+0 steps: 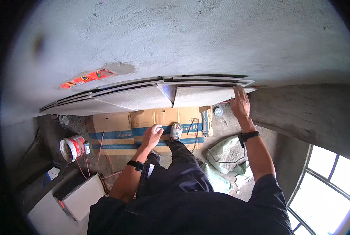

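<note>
A row of large pale tiles (204, 96) leans in layers against the grey wall in front of me. My right hand (241, 103) is at the top edge of the front tile near its right end, its fingers over the edge and gripping it. My left hand (152, 137) hangs lower, over the cardboard and apart from the tiles. Its fingers are curled in, and a small whitish patch shows at the fingertips; I cannot make out what it is. To the left stands another front tile (136, 98), partly overlapping the ones behind.
Flattened cardboard (112, 122) lies under my feet below the tiles. At left are a red and white bucket (70, 149) and a pale box-like piece (84, 197). A greenish sack (226, 152) lies at right, near a small reel (218, 112). Wires show in a red wall box (87, 79).
</note>
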Demonstrator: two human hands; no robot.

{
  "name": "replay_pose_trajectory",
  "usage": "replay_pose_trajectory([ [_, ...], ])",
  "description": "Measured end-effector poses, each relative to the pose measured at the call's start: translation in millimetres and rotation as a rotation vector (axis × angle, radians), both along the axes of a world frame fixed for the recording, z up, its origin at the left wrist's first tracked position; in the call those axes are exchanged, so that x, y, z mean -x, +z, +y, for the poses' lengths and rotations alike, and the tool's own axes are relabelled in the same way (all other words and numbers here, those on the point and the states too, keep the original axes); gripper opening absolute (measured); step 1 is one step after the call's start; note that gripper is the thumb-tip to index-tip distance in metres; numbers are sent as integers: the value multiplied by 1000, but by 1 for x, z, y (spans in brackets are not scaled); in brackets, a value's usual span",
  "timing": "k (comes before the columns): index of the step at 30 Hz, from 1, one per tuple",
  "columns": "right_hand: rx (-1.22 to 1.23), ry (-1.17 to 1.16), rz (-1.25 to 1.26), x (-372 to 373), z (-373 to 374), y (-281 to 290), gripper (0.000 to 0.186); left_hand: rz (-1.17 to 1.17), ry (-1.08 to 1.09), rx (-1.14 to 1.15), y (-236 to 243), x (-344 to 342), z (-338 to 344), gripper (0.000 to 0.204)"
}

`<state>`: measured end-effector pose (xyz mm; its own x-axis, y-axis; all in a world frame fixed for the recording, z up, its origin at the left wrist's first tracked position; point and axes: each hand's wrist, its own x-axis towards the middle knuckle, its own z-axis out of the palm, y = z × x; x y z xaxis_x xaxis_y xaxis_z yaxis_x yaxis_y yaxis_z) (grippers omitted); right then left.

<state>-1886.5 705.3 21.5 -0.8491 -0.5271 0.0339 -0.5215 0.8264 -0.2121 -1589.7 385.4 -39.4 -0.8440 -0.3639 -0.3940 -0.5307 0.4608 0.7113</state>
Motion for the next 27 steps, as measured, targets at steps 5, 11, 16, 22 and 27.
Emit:
replay_pose_trajectory([
  [5, 6, -6, -11, -5, 0, 0, 54, 29, -42, 8, 8, 8, 2, 25],
  [11, -7, 9, 17, -26, 14, -1, 53, 332, -308, 395, 62, 71, 12, 54],
  [16, -28, 14, 23, -40, 18, 8, 50, 481, -617, 520, 94, 137, 42, 67],
  [22, 57, 4, 84, -58, 22, 20, 53, 343, -852, 613, 81, 151, 48, 63],
  [27, 132, -212, -258, -135, 41, -12, 50, 398, -938, 544, 69, 150, 37, 71],
])
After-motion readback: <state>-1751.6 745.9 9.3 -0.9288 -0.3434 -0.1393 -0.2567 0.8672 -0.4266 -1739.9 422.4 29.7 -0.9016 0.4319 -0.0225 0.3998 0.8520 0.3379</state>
